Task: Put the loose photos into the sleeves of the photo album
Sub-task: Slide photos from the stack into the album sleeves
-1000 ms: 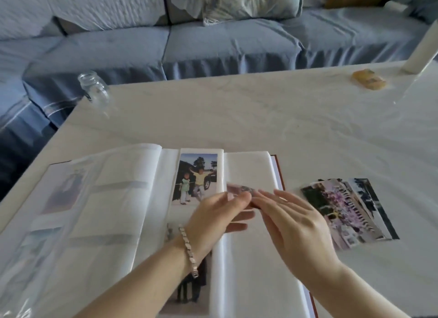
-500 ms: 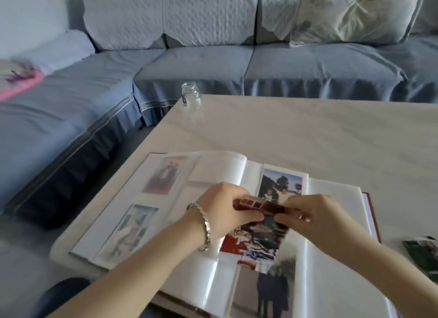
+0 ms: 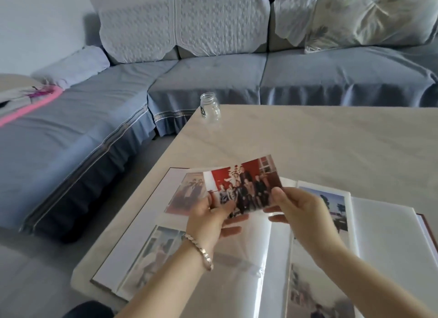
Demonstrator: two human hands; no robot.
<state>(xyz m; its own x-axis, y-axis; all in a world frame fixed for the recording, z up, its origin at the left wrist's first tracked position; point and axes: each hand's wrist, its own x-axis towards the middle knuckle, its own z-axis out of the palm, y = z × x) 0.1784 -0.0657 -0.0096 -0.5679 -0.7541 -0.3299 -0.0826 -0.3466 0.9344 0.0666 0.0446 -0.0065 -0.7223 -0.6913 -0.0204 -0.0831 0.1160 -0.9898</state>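
- Head view: the photo (image 3: 244, 187), a group of people before a red wall, is held picture side up in the air above the album's left page, tilted, with its right end higher and farther.
- Its far right corner reaches past the album's far edge, over bare tabletop; its near edge hangs over the page.
- The left hand (image 3: 208, 220) pinches the photo's near left corner, thumb on top and fingers underneath; a bracelet (image 3: 201, 249) sits on that wrist.
- The right hand (image 3: 301, 213) pinches the right edge near its near corner, thumb on top, fingers curled below.
- The two hands are apart, one at each end of the photo.
- The album (image 3: 391, 241) lies open and flat on the table (image 3: 308, 139), at its near left corner.
- The album's left edge runs just inside the table's left edge.
- The left page shows two sleeved photos, a middle leaf shows more, and the right page is plain white with a red-brown cover edge showing beyond it.
- Pale tabletop stretches far and right of the album.
- A glass jar (image 3: 209, 107) stands upright at the table's far left corner, just beside the edge and well apart from the album.
- A blue-grey sofa (image 3: 213, 78) wraps the far and left sides, with a strip of floor between it and the table's left edge.
- A pillow (image 3: 367, 21) leans on the sofa back at far right.
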